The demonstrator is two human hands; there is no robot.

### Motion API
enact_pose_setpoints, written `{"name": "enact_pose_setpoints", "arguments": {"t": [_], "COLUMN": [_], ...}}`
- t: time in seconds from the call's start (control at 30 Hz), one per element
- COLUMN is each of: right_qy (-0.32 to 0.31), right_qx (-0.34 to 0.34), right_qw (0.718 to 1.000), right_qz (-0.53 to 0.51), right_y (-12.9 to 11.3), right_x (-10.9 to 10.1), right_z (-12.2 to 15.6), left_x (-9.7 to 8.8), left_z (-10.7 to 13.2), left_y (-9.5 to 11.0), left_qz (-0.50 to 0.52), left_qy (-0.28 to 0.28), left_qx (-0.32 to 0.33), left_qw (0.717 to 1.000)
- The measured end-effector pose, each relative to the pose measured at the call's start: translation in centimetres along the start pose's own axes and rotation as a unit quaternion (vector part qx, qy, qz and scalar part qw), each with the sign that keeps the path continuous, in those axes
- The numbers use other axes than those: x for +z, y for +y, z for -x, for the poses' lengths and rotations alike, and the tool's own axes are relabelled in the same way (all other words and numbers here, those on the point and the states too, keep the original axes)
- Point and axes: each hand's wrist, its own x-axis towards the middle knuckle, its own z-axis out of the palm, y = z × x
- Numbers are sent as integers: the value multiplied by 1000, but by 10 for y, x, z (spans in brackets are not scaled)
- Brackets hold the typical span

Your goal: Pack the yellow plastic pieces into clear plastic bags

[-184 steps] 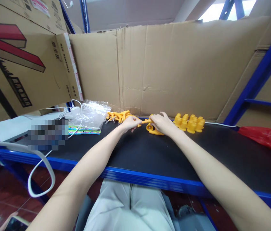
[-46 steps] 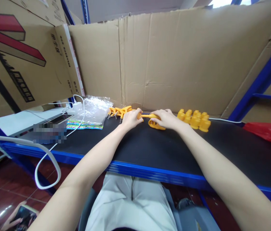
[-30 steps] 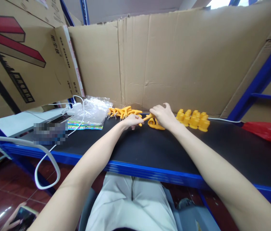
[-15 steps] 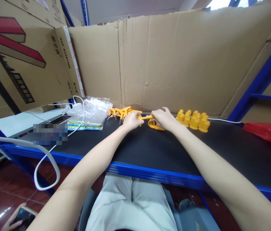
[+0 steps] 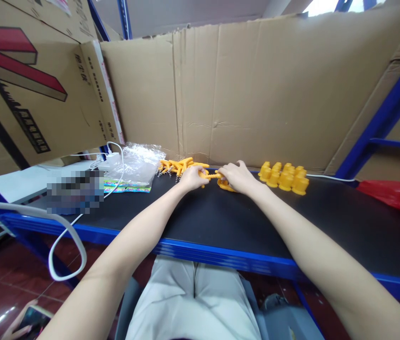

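Note:
Between my two hands, a slim orange plastic piece (image 5: 214,176) is held level just above the black tabletop. My left hand (image 5: 193,178) is closed on its left end, fingers pinched together. My right hand (image 5: 236,175) grips the other end, its fingertips partly hidden from me. Under the right hand lies a rounded orange part (image 5: 225,185), partly covered by that hand. Behind and left of my left hand is a heap of branching orange pieces (image 5: 182,165) with metal springs or screws (image 5: 178,178) sticking out of them.
Several yellow-orange stepped cups (image 5: 285,178) stand in rows right of my hands. Clear plastic bags (image 5: 139,163) and a white cable (image 5: 123,165) lie at the left. A red bag (image 5: 395,196) lies far right. Cardboard (image 5: 256,94) walls the back. Someone's hand (image 5: 19,326) holds a phone at lower left.
Both hands have shifted slightly left with the slim orange piece still between them. My right hand now covers more of the rounded orange part.

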Motion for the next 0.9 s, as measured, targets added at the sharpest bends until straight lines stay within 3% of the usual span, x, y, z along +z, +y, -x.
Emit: {"name": "enact_pose_setpoints", "arguments": {"t": [0.33,0.43,0.57,0.63,0.7,0.8,0.9], "right_qy": [25,47,76,107,139,171,186], "right_qx": [4,1,-3,0,18,89,201], "right_qw": [999,998,996,992,987,979,961], "right_qz": [28,36,55,68,79,71,16], "right_y": [2,4,4,5,10,30,60], "right_x": [1,3,3,2,1,3,8], "right_z": [0,0,-2,-2,-1,6,17], "left_x": [-9,-9,-4,-3,-2,-5,-7], "left_z": [10,8,3,1,0,1,0], "left_y": [16,18,15,12,8,3,-1], "left_qz": [-146,-142,-28,73,169,250,284], "left_qy": [33,46,32,-26,-103,-172,-167], "left_qx": [66,71,12,-41,-88,-130,-144], "left_qw": [987,986,999,996,976,944,933]}}
